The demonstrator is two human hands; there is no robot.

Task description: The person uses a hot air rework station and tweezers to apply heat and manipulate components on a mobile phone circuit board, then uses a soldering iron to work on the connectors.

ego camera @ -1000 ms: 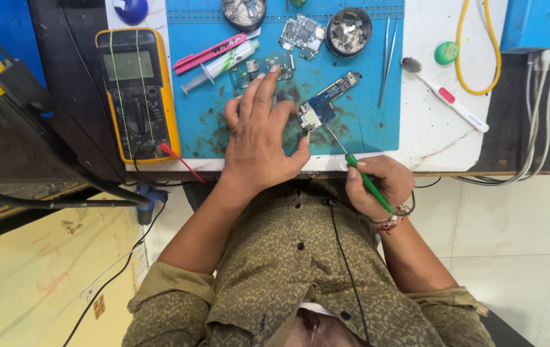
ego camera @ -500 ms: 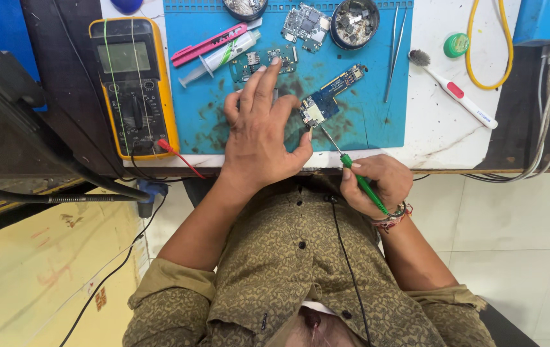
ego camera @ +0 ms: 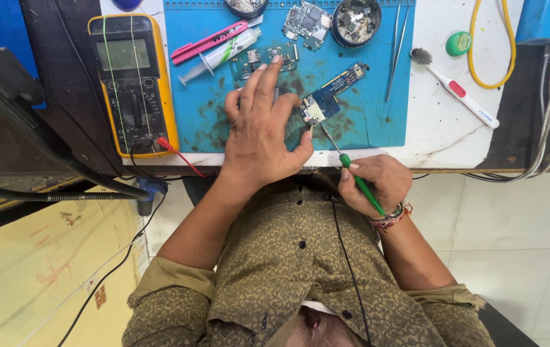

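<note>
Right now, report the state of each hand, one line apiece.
Left hand: open, fingers spread flat on the blue mat beside the circuit board.
Right hand: closed around the green-handled probe.

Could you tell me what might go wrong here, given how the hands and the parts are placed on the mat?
1. The right hand holds the green-handled tool far back, its thin tip on the small circuit board; a slip could scratch it.
2. The left hand lies flat near the syringe and loose boards, and could nudge them.
3. The board lies near the blue mat's front edge, so it might slide off.
</note>
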